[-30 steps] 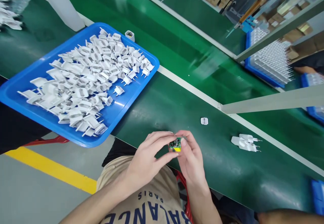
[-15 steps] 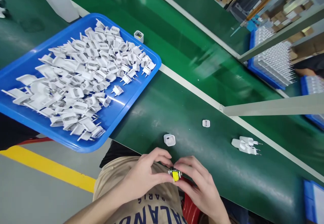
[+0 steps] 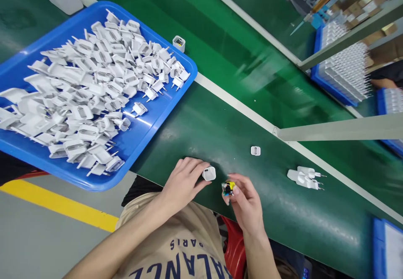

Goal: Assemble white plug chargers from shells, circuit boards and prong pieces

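Between right fingertips point(image 3: 234, 190), small yellow-topped circuit board point(image 3: 228, 187)

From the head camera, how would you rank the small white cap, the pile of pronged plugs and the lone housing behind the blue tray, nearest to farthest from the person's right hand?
1. small white cap, on the belt just beyond the right hand.
2. pile of pronged plugs, off to the right.
3. lone housing, far left, behind the blue tray.

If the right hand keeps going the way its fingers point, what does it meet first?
The right hand, gripping the small circuit board, points toward the left hand. It would probably meet the white housing held there first; depth is unclear.
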The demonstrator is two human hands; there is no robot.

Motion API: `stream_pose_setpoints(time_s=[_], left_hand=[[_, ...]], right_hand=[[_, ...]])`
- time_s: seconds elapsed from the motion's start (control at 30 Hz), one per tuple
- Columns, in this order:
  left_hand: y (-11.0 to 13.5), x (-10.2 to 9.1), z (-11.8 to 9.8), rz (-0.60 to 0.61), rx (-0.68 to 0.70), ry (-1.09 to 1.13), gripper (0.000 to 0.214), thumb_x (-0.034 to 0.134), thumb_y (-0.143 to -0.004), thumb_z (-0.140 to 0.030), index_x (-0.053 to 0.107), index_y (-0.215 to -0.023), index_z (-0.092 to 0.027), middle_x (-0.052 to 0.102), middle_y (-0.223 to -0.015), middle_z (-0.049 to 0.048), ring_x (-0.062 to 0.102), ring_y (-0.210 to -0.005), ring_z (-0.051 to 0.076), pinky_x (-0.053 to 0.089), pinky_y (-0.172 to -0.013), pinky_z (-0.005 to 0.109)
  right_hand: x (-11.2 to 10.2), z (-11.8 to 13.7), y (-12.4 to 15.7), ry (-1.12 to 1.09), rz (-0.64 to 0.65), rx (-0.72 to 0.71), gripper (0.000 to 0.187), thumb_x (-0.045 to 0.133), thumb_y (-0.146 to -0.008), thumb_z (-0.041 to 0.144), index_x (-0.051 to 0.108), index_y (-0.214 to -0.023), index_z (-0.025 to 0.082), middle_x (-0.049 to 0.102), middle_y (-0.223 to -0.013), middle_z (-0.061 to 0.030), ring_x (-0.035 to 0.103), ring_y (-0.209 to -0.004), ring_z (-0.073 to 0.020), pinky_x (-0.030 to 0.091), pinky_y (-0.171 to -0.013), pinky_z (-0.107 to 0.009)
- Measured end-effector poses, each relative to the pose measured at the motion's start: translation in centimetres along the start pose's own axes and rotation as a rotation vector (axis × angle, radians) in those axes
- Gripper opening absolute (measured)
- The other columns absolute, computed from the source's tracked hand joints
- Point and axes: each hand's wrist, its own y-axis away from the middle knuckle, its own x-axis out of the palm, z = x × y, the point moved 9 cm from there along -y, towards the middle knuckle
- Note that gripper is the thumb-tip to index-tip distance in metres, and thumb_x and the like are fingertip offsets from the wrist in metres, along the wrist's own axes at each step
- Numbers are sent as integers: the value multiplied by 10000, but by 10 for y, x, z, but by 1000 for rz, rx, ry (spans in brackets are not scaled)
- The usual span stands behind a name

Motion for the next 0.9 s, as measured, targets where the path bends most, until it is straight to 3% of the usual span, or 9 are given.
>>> stream_pose_setpoints(time_s=[0.1, 0.23, 0.37, 0.5, 0.6, 0.7, 0.8, 0.9], left_hand=[[-2, -2, -1, 18, 23, 34, 237, 668, -982, -250, 626, -1213, -218, 703, -1172, 61, 632, -1038, 225, 463, -879, 375], [-2, -4, 2, 40, 24, 68, 213, 623, -1014, -270, 613, -1221, -221, 704, -1183, 52, 634, -1048, 217, 448, -884, 366], [-2, -7, -2, -7, 59, 0, 212, 584, -1029, -272, 596, -1229, -202, 703, -1160, 61, 638, -1023, 219, 448, -878, 360], [-5, -3, -20, -89, 135, -270, 235, 531, -1007, -218, 605, -1219, -147, 681, -889, 53, 616, -793, 227, 431, -734, 366], [-9, 4, -30, -129, 104, -398, 195, 539, -1024, -309, 637, -1089, -154, 630, -733, 29, 588, -665, 214, 407, -654, 358], [-10, 11, -31, -108, 29, -419, 322, 595, -1005, -470, 629, -1026, -150, 620, -695, 34, 594, -629, 219, 414, -627, 356], [-6, 8, -25, -78, -6, -365, 508, 662, -929, -598, 621, -1124, -131, 657, -805, 79, 623, -721, 259, 457, -667, 377], [-6, 3, -21, -24, 60, -219, 572, 672, -944, -537, 545, -1364, -170, 669, -1141, 136, 625, -996, 301, 503, -835, 415]], right_hand=[[2, -7, -4, -74, 39, 58, 352, 794, -864, 519, 736, -1067, 238, 572, -734, 10, 509, -573, -136, 459, -553, -297], [4, -5, -5, -115, 120, 71, 458, 910, -749, 439, 742, -1139, 267, 625, -846, -8, 513, -611, -131, 469, -591, -307], [4, -1, -4, -102, 129, 59, 359, 871, -813, 418, 748, -1118, 276, 633, -798, 7, 525, -568, -120, 447, -579, -297], [9, -1, -2, -135, 121, 63, 369, 798, -865, 534, 731, -1086, 247, 618, -703, 10, 469, -496, -118, 384, -503, -283], [9, -3, -2, -177, 97, 86, 427, 789, -853, 587, 724, -1062, 219, 605, -662, 6, 439, -487, -121, 343, -471, -273], [6, -4, -1, -218, 69, 103, 458, 796, -834, 613, 721, -1027, 204, 634, -732, -22, 489, -538, -134, 345, -466, -262], [1, -5, -2, -205, 52, 119, 488, 758, -846, 662, 700, -964, 192, 635, -729, -30, 510, -555, -145, 353, -469, -263], [-4, -4, -3, -91, 15, 104, 507, 679, -890, 700, 660, -886, 193, 594, -644, 0, 467, -518, -132, 332, -478, -262]])
